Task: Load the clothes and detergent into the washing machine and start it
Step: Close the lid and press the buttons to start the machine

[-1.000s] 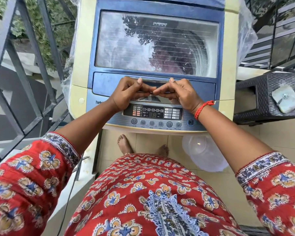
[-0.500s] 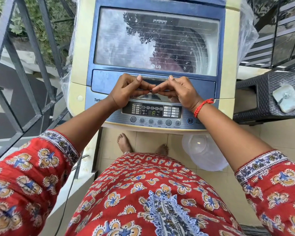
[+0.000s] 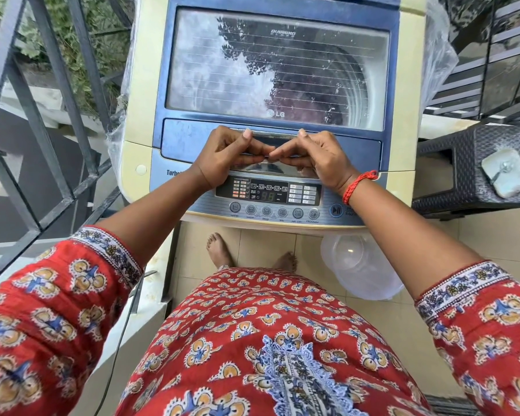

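Top-loading washing machine [image 3: 278, 85] fills the upper centre of the view, cream body with blue top; its glass lid [image 3: 278, 70] lies flat and closed, reflecting sky and tree foliage, with the drum rings faintly visible through it and a dark reddish mass low in the drum that cannot be made out as clothes for certain; clear plastic sheeting [image 3: 439, 55] bunched along the right flank of the machine and also on its left; dark metal railing [image 3: 42, 115] runs diagonally at left, greenery beyond it; dark woven stool [image 3: 475, 172] stands just beside the machine on the right, carrying a small square metal plate with a bolt [image 3: 504, 172]; translucent plastic tub [image 3: 360, 265] on the tiled floor below the machine's front right corner, partly hidden by the right forearm; two bare feet on the tiles under the front edge; red patterned dress and sleeves fill the lower frame; control panel [image 3: 269, 199] along the front edge shows a lit display and a row of round buttons, start/pause button [image 3: 336, 210] at right beside the right wrist; left hand [image 3: 225, 157] and right hand [image 3: 315, 159] sit side by side at the lid's front handle recess [image 3: 270, 139], fingers curled under its lip, thumbs on top, fingertips nearly meeting at centre; red thread bracelet [image 3: 357, 186] on the right wrist; detergent not seen.
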### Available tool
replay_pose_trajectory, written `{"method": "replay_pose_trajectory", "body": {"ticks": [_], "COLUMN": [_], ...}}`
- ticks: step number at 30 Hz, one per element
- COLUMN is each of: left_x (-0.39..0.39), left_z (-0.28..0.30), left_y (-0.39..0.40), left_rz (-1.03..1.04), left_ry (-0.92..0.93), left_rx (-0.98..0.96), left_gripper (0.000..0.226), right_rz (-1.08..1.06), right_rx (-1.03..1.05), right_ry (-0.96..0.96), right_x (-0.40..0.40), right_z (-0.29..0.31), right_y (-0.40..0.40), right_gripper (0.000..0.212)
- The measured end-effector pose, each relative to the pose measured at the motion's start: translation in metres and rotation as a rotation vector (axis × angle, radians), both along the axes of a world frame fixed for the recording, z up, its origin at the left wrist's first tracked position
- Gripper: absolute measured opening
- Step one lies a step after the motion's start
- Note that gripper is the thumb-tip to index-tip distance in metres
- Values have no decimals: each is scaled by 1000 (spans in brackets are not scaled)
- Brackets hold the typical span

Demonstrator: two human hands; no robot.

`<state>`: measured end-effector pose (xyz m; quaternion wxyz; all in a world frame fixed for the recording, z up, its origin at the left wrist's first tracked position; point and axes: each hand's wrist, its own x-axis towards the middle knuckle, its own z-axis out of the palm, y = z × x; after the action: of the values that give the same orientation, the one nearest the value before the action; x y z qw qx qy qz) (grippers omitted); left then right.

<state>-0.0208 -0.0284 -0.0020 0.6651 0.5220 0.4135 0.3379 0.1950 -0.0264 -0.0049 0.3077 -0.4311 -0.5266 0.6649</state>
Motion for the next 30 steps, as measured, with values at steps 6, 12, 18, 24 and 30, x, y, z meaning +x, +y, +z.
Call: {"method": "replay_pose_trajectory", "body": {"ticks": [6,12,18,24,30], "left_x": [0,1,2,2,3], "left_z": [1,1,0,0,1], "left_y": [-1,-1,-1,-1,-1], "left_rz": [-8,8,20,14,27], "left_ry": [6,8,6,2,-6], "left_rx": [-5,-13,-36,-31,-40], "left_gripper": [64,54,49,49,50], "right_rz": [-6,-8,-20,-22,-34], "right_rx": [-3,2,-3,8,18], "right_ry": [10,20,22,1,-10], "right_x": [0,-1,-2,-2,-2], "right_z": [0,0,1,1,1], "right_y": [0,0,-2,-1,-2], "right_gripper": [50,48,49,49,50]}}
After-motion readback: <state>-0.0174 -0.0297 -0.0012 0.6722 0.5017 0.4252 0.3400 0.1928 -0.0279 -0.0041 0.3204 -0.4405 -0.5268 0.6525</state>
